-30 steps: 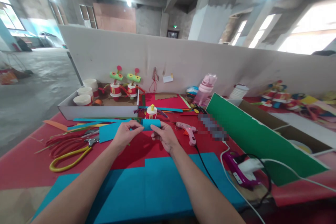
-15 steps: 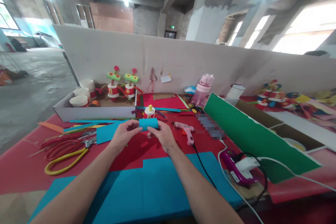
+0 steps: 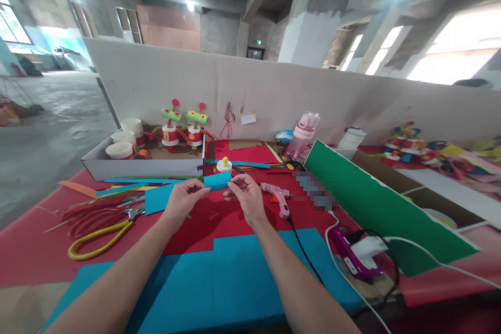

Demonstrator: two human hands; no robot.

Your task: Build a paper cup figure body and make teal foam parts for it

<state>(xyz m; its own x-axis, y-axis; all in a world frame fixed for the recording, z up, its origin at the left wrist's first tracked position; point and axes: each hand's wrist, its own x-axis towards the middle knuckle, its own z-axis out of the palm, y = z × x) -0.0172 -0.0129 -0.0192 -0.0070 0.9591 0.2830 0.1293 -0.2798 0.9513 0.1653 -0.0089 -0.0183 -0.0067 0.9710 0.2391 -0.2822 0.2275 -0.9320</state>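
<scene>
A small blue paper roll [image 3: 217, 181] is held up over the red table between my two hands. My left hand [image 3: 185, 199] pinches its left end between thumb and fingers. At its right end my right hand [image 3: 248, 199] grips the edge with thumb and fingertips. Just behind the roll stands a white cup [image 3: 224, 165] with a yellow piece on top and dark coiled arms. The pink glue gun [image 3: 278, 199] lies to the right of my right hand, and a blue paper sheet [image 3: 157, 199] is left of my left hand.
Yellow-handled pliers [image 3: 102, 240] and red scissors lie at the left. A white box [image 3: 143, 169] holds cups and two green-headed figures. Blue sheets [image 3: 235, 282] cover the front. At the right are a purple power strip [image 3: 354, 255], cables and a green-sided box [image 3: 376, 203]; a pink bottle [image 3: 303, 135] stands behind.
The blue roll has tilted, its right end now higher, and shifted slightly left. My right hand has moved its grip to the roll's right end, with its fingers further off the paper.
</scene>
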